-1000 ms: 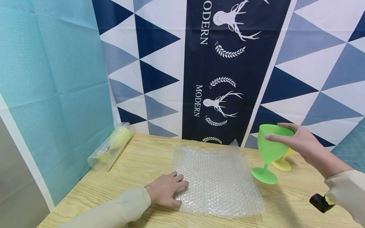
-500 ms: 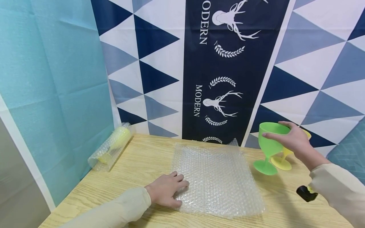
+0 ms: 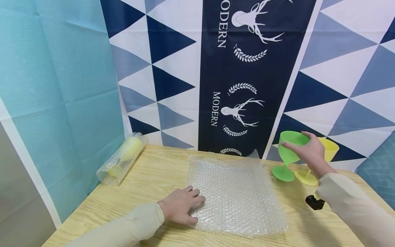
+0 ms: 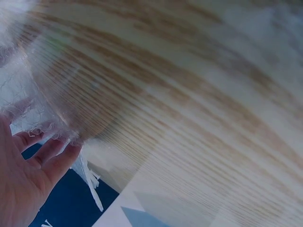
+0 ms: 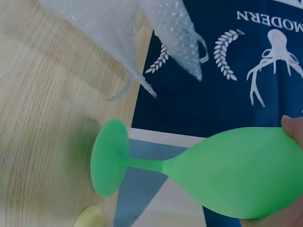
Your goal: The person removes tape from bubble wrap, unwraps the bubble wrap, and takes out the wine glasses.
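A green goblet (image 3: 288, 154) is upright at the right of the table, its bowl gripped near the rim by my right hand (image 3: 308, 152). In the right wrist view the goblet's foot (image 5: 110, 158) appears close over the wood. Just behind my right hand stands a yellow goblet (image 3: 331, 148), partly hidden by the hand. A sheet of bubble wrap (image 3: 234, 199) lies spread over the middle of the table. My left hand (image 3: 182, 206) rests on its left edge with fingers spread. The left wrist view shows those fingers (image 4: 59, 163) against the clear plastic.
A yellow goblet rolled in bubble wrap (image 3: 121, 159) lies at the table's back left corner. Behind the wooden table (image 3: 148, 171) hangs a patterned cloth (image 3: 172, 68), and a teal cloth (image 3: 61, 85) hangs on the left. A black wrist device (image 3: 314, 202) hangs under the right sleeve.
My right hand has moved slightly back and left with the green goblet, whose foot is nearer the back of the table. More of the standing yellow goblet shows. The left hand has stayed put.
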Action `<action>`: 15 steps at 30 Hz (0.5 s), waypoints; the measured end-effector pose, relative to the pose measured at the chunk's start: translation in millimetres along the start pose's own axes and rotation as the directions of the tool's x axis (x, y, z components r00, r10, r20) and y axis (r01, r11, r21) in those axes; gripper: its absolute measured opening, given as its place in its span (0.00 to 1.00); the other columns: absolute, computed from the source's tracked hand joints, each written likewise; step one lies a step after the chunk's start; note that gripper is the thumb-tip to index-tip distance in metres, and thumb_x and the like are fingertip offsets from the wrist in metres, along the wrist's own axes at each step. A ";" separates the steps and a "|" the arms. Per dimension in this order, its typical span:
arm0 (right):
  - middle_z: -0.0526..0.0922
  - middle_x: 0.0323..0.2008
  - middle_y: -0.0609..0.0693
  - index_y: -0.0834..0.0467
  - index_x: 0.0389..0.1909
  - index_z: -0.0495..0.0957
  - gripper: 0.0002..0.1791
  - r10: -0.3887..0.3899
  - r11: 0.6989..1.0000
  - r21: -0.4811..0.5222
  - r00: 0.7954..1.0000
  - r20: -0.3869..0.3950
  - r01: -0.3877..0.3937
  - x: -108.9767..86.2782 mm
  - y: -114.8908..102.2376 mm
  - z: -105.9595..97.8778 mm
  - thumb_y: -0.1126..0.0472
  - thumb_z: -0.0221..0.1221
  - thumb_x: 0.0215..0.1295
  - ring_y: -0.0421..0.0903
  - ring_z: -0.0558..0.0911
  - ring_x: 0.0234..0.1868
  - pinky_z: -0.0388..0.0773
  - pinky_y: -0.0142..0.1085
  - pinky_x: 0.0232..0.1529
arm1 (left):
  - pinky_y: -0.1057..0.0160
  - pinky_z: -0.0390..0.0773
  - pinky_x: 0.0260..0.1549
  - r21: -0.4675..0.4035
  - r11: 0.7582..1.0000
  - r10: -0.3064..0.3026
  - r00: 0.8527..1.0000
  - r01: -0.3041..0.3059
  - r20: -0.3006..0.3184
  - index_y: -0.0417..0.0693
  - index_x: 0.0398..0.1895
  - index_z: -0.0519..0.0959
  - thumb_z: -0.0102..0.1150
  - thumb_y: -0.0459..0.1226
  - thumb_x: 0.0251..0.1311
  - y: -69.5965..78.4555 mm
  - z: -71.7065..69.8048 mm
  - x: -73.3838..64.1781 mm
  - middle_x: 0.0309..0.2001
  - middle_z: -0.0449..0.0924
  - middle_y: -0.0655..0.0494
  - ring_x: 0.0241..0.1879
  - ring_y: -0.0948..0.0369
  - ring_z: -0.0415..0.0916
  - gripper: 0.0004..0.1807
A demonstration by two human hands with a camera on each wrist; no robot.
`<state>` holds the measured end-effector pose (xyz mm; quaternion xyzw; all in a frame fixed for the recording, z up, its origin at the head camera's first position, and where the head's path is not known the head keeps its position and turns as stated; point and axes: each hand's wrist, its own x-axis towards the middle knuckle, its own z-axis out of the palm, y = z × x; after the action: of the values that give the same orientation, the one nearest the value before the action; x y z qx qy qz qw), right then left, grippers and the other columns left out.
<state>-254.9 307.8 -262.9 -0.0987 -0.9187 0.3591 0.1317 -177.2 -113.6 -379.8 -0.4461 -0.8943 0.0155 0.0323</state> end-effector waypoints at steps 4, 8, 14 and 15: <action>0.59 0.66 0.74 0.65 0.74 0.42 0.61 0.018 1.000 0.020 1.000 -0.010 -0.017 4.2 2.6 5.2 0.34 0.61 0.54 0.66 0.66 0.59 0.75 0.41 0.42 | 0.75 0.60 0.26 0.004 1.000 -0.001 1.000 0.001 -0.005 0.60 0.56 0.70 0.54 0.57 0.50 0.5 0.5 -0.4 0.37 0.69 0.64 0.35 0.67 0.60 0.29; 0.59 0.65 0.74 0.65 0.74 0.43 0.60 0.037 0.999 0.023 0.999 -0.016 -0.037 8.0 6.1 10.2 0.34 0.61 0.54 0.66 0.67 0.59 0.76 0.44 0.44 | 0.75 0.58 0.26 0.008 1.000 -0.001 1.000 0.001 -0.017 0.60 0.55 0.71 0.54 0.57 0.50 0.8 1.5 -1.1 0.36 0.68 0.65 0.34 0.68 0.59 0.28; 0.60 0.66 0.74 0.66 0.74 0.43 0.59 0.046 0.999 0.030 0.999 -0.017 -0.046 10.9 10.8 14.7 0.34 0.61 0.55 0.67 0.66 0.60 0.76 0.49 0.48 | 0.75 0.58 0.25 0.005 1.000 -0.001 1.000 0.001 -0.027 0.60 0.55 0.71 0.54 0.57 0.50 -0.1 3.0 -0.8 0.36 0.68 0.64 0.33 0.68 0.58 0.28; 0.59 0.66 0.74 0.66 0.74 0.43 0.59 0.047 0.998 0.034 0.999 -0.016 -0.046 10.9 11.4 15.0 0.34 0.61 0.55 0.67 0.66 0.61 0.76 0.51 0.50 | 0.75 0.58 0.25 0.007 1.000 -0.001 1.000 0.002 -0.028 0.60 0.55 0.71 0.54 0.57 0.50 -0.3 3.3 -0.7 0.36 0.68 0.64 0.33 0.68 0.58 0.28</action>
<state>-269.0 309.6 -279.5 -0.1208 -0.9089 0.3763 0.1326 -177.3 -114.4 -383.1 -0.4455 -0.8940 0.0121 0.0465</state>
